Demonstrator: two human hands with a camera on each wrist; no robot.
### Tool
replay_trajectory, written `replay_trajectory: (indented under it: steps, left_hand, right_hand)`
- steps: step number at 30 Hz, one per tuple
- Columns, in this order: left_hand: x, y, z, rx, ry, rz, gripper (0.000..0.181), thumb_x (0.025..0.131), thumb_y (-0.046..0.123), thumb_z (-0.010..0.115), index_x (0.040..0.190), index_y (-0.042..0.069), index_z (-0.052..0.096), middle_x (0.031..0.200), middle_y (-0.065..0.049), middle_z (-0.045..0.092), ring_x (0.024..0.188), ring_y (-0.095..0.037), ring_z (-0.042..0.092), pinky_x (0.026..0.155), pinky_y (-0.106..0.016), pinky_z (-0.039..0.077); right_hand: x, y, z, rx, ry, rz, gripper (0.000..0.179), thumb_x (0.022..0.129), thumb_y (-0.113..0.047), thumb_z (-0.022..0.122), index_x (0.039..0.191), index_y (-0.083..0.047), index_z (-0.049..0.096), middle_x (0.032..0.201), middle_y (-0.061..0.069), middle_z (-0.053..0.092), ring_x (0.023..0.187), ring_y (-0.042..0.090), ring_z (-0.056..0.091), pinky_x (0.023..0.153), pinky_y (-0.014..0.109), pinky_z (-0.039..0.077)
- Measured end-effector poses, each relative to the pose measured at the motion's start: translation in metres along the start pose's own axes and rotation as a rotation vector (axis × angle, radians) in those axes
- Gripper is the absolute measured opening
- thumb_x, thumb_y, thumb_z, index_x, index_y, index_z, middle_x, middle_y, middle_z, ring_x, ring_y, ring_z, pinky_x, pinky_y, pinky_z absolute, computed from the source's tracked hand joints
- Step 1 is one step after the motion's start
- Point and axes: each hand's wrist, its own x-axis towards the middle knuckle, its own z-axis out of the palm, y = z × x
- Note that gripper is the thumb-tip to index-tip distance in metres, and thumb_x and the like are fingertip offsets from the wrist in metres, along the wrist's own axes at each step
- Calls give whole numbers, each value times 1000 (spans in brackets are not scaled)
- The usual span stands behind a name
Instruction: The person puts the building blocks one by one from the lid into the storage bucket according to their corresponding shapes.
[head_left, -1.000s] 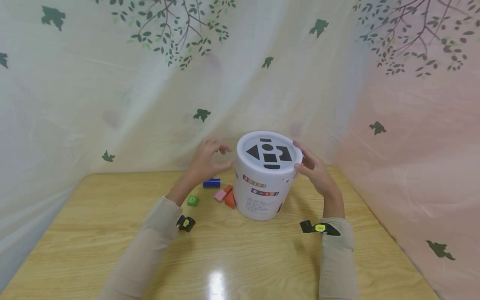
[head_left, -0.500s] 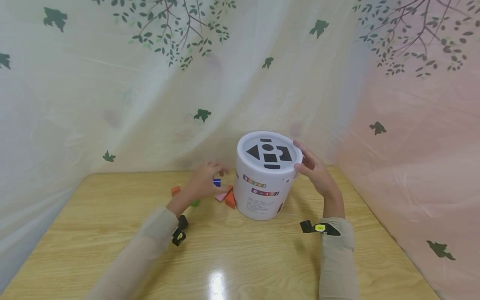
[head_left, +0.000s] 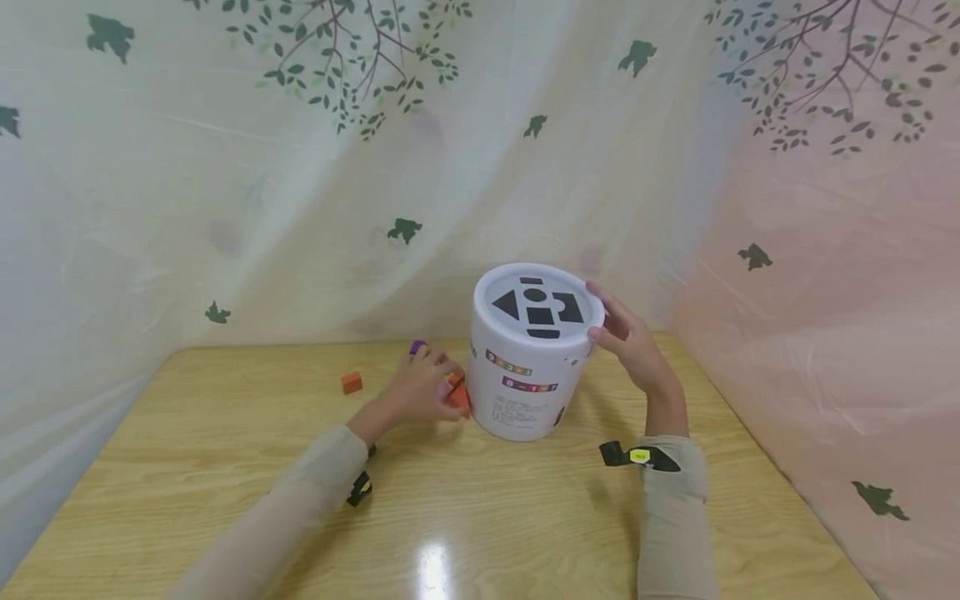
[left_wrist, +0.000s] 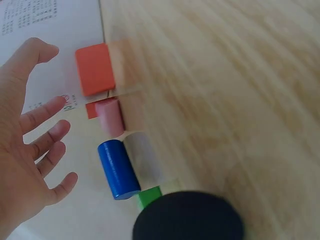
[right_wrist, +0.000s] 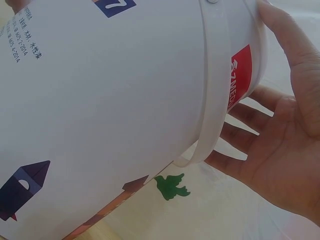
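Note:
A white shape-sorter bucket (head_left: 540, 367) stands on the table, its lid cut with dark shaped holes. My right hand (head_left: 637, 346) grips its upper rim from the right, thumb at the lid edge and fingers along the side by the white handle strap (right_wrist: 216, 95). My left hand (head_left: 412, 390) is low at the bucket's left, over the loose blocks. In the left wrist view its fingers are spread and hold nothing, beside a red-orange block (left_wrist: 95, 70). Below that lie a pink block (left_wrist: 111, 119), a blue cylinder (left_wrist: 118, 169) and a green block (left_wrist: 150, 196).
A small orange block (head_left: 351, 382) lies alone on the wooden table (head_left: 495, 517), left of the left hand. A purple block (head_left: 417, 347) shows just behind the fingers. A cloth backdrop (head_left: 315, 208) with printed leaves and birds hangs behind the table.
My left hand has come down from beside the bucket's upper wall to the blocks at its base, uncovering the orange and purple blocks. The right hand and bucket have stayed put.

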Motion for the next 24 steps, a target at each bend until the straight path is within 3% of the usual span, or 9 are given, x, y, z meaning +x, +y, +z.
replay_trajectory:
  steps: [12, 24]
  left_hand:
    - [2, 6, 14, 7, -26, -68, 60, 73, 51, 83, 122, 19, 69, 116, -4, 53, 114, -25, 42, 103, -53, 39]
    - [6, 9, 18, 8, -32, -102, 60, 73, 51, 85, 119, 14, 71, 110, -3, 52, 110, -22, 42, 103, -53, 41]
  right_hand:
    - [-1, -3, 1, -7, -3, -12, 69, 100, -14, 60, 161, -23, 31, 166, 2, 34, 151, 32, 35, 117, 62, 32]
    - [0, -3, -2, -5, -14, 21, 69, 100, -16, 61, 161, -24, 30, 167, 2, 32, 152, 33, 34, 117, 63, 31]
